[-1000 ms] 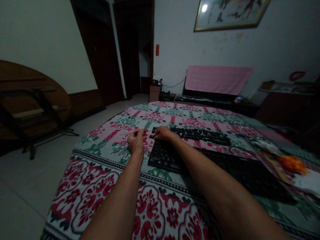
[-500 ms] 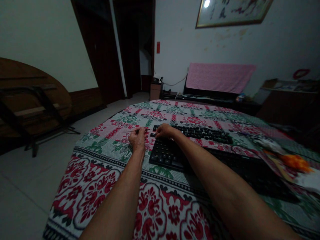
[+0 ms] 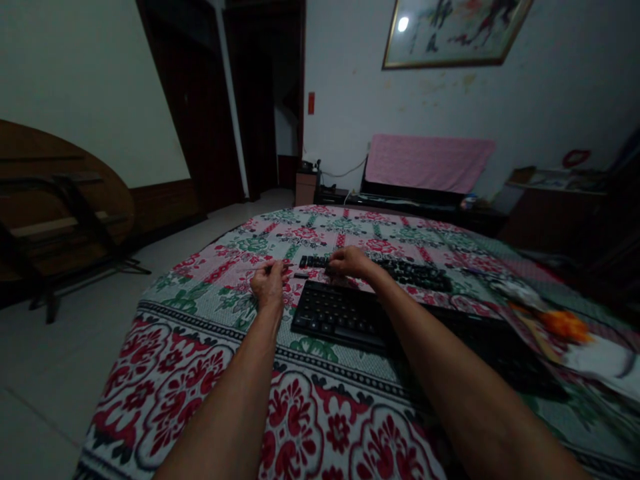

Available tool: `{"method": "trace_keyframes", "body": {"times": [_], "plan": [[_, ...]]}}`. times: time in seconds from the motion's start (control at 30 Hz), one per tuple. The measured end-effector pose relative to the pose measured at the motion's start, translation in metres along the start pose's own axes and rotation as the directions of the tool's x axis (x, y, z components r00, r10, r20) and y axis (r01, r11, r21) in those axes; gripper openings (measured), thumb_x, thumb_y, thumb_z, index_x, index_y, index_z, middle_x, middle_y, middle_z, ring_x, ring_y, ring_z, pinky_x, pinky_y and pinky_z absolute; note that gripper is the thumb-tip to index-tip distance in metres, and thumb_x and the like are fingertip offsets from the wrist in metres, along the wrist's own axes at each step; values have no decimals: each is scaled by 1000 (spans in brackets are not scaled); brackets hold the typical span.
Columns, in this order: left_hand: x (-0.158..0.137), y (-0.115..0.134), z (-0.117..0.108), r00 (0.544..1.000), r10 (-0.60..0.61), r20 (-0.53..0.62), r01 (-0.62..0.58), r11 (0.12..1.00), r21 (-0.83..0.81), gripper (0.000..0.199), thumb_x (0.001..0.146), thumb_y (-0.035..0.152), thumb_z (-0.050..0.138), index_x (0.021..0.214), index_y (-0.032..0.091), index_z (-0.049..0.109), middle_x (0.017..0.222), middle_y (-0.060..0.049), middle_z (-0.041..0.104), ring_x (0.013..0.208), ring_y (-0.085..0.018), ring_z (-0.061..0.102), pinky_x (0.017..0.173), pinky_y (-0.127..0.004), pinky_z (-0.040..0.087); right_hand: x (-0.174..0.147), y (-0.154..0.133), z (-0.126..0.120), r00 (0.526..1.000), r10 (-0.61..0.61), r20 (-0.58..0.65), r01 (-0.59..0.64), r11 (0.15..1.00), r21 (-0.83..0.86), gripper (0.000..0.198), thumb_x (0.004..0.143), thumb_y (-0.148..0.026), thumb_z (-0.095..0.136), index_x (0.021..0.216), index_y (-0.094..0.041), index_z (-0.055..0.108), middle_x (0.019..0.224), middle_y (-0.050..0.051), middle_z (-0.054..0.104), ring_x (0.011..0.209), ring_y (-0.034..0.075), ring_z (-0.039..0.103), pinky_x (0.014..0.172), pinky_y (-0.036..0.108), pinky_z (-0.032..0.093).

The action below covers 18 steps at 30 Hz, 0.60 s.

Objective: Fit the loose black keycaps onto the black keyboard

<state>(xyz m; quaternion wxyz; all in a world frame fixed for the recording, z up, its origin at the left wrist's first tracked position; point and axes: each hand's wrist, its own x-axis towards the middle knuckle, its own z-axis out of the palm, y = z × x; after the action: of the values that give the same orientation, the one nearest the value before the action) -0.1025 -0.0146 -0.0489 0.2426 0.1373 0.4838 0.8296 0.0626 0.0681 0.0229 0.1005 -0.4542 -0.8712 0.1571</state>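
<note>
A long black keyboard [image 3: 320,313] lies on the patterned cloth in front of my hands, partly covered by my right forearm. Many positions at its left end show small bare studs; a few keys sit along the near edge. Behind it, loose black keycaps [image 3: 415,275] are laid out in rows. One long keycap [image 3: 301,275] rests apart, between my hands. My left hand [image 3: 269,281] is closed around a thin stick-like tool with a dark tip, left of the keyboard. Bent fingers of my right hand [image 3: 353,261] reach down at the keycap rows; what they pinch is hidden.
A floral cloth [image 3: 310,400] covers the table. On the right lie an orange item [image 3: 565,325], white paper or plastic and some clutter. A folded round table [image 3: 65,200] leans at the left wall. A pink towel [image 3: 430,162] drapes something at the back.
My right hand has moved right, from beside the long keycap to farther along the rows, leaving that keycap on the cloth. My left hand keeps the tool. The camera view has shifted slightly.
</note>
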Motion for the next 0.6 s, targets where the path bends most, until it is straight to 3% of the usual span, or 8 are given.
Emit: {"method": "trace_keyframes", "body": {"times": [0.1,0.2,0.3,0.4,0.53,0.6], "plan": [[-1,0,1,1000,2,15,-3,1000,13,23,61,21,67,80,14,56,65,-1,65,53,-12,63,43,-17,46,-24,22,-4,999,-1,-49,2,1000,9,22,79,-23,56,90,-16,73,81,1,72,76,13,63,67,18,43],[-5,1,2,999,5,43,-7,998,56,23,60,22,67,79,14,57,64,-1,64,54,-13,64,42,-16,44,-50,36,0,997,-70,-23,72,992,103,26,82,-33,54,96,-18,71,90,2,72,85,16,64,76,22,46],[-8,5,1,995,-4,95,-3,997,76,26,59,23,67,81,15,55,64,-1,64,52,-12,63,41,-15,42,-75,38,3,992,-106,61,94,981,171,57,72,-49,65,119,-18,60,120,8,62,107,22,59,91,29,44],[-12,16,-1,978,-59,198,40,994,100,30,59,25,68,83,16,53,61,1,64,43,-10,57,39,-16,40,-96,32,4,978,-155,137,129,974,185,92,58,-57,73,136,-19,44,136,12,50,122,26,48,102,36,38],[-14,43,-6,892,-196,408,123,972,198,36,57,26,72,86,18,53,68,-3,69,41,-11,57,40,-20,43,-108,25,5,957,-178,228,151,980,132,114,49,-60,76,145,-21,28,149,14,29,136,31,27,112,44,23],[-14,57,-8,819,-273,504,104,936,337,33,57,26,75,82,17,56,67,-6,70,41,-13,58,38,-21,43,-108,23,7,950,-125,287,108,991,75,123,45,-62,77,147,-22,22,153,14,17,140,35,14,113,51,13]]}}
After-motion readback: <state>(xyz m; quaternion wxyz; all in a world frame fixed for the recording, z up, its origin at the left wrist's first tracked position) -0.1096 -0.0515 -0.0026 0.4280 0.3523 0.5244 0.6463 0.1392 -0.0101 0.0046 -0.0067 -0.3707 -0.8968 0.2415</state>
